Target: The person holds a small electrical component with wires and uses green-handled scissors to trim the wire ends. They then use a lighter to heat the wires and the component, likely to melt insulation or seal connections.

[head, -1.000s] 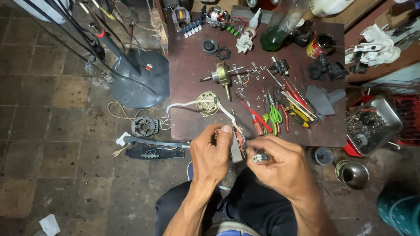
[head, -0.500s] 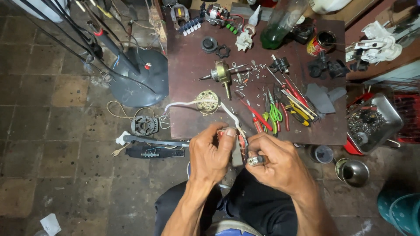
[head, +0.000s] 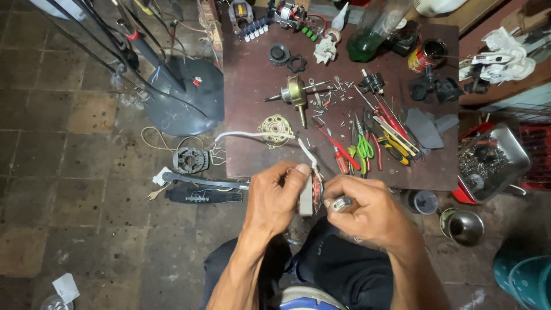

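Left hand [head: 275,198] gripping a small wound motor part [head: 311,192] over the lap, white cable [head: 252,135] trailing toward 11 o'clock; right hand [head: 367,209], at its 3 o'clock, closed around a metal-tipped tool [head: 341,202]; brown table [head: 252,86] at 12 o'clock.

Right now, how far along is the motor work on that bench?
Done: the motor is stripped, with the rotor on its shaft and a brass-coloured end piece lying loose on the table, and another stator on the floor. In hand: left hand grips a wound part with a white lead; right hand holds a small metal-tipped tool to it. Left: nothing is reassembled; screws lie scattered.
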